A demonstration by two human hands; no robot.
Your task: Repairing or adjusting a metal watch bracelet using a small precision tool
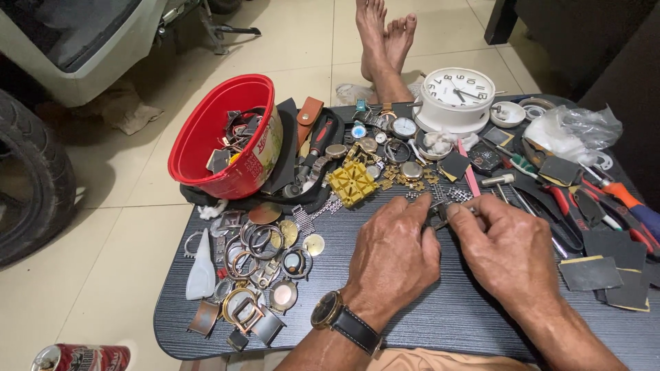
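I see a red bucket [223, 137] of parts at the far left of the dark table [440, 316], with loose watch cases [258, 275] in front of it. My left hand [393, 254], fingers curled tight, and my right hand [505, 251] both pinch 1 small metal watch part [440, 214] between them, mid-table. A white clock [456, 97] stands behind, pliers [619, 199] lie right.

Even, fairly bright indoor light, coming mostly from above. Soft short shadows under the hands on the dark table [440, 323]. Glare on the pale floor tiles [302, 41] far side and on the white clock [457, 96]. Mostly sharp; slight wide-angle bend at the edges, corners darker.
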